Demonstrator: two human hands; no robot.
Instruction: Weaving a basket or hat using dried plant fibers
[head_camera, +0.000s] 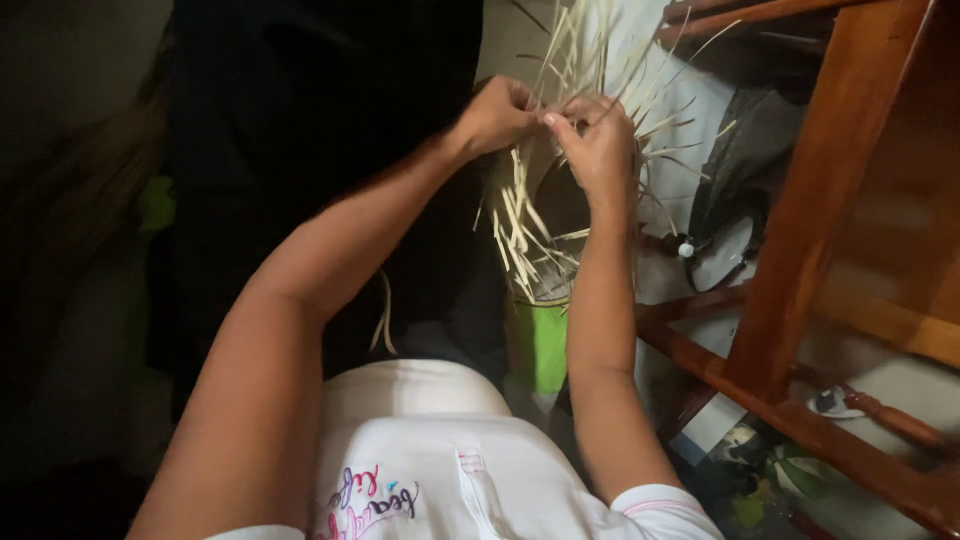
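Both my hands work at a half-woven piece made of pale straw strips (527, 225), held up in front of me. My left hand (497, 112) pinches strips at the upper edge of the weave. My right hand (598, 145) is right beside it, fingers closed on other strips, thumb tip touching the left hand's fingers. Loose strip ends (585, 40) fan out above and to the right of both hands. More ends hang below my right wrist. A green part (540, 345) shows under the weave.
A wooden chair frame (815, 210) with reddish-brown legs and rungs stands at the right. A dark cloth (745, 160) lies behind it. Small things lie on the floor at bottom right (775, 470). A dark mass (320, 120) fills the left. My white shirt (430, 460) is at the bottom.
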